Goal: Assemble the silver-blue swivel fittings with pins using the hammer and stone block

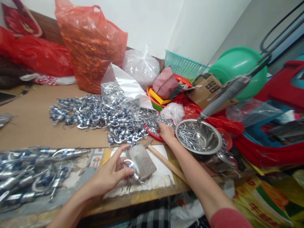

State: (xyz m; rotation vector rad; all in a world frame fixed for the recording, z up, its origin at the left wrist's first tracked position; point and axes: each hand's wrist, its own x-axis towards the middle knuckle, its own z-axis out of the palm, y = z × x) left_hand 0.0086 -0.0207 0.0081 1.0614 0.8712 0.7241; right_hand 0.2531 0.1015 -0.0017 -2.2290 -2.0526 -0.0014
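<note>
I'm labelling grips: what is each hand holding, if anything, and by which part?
The left hand holds a metal piece by its body. The right hand is at the small metal parts; any hold is hidden.

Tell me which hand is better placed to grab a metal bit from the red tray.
Probably your right hand: it reaches to the metal bits on the red tray. Your left hand is farther off, beside the grey block, and holds a blue-and-silver part.
</note>
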